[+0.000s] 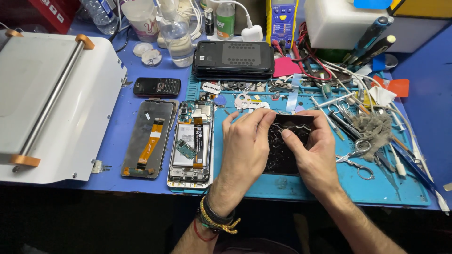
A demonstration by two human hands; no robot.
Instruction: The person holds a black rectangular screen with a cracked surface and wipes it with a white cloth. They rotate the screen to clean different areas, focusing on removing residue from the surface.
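Blue tabletop (127, 117), cluttered as usual. White machine (52, 99) sits at 9 o'clock, teal mat (376, 188) in the centre. Both hands pinch the cracked screen (285, 153) dead centre on the mat: left hand (245, 146) clamped on its left edge, right hand (313, 155) on the right. Opened phone (192, 146) lies at its 9 o'clock. I'd say peel slowly, fingertips off the shards.

Blue workbench (127, 117) under bright light, teal work mat (391, 188) on it, dark floor below the front edge
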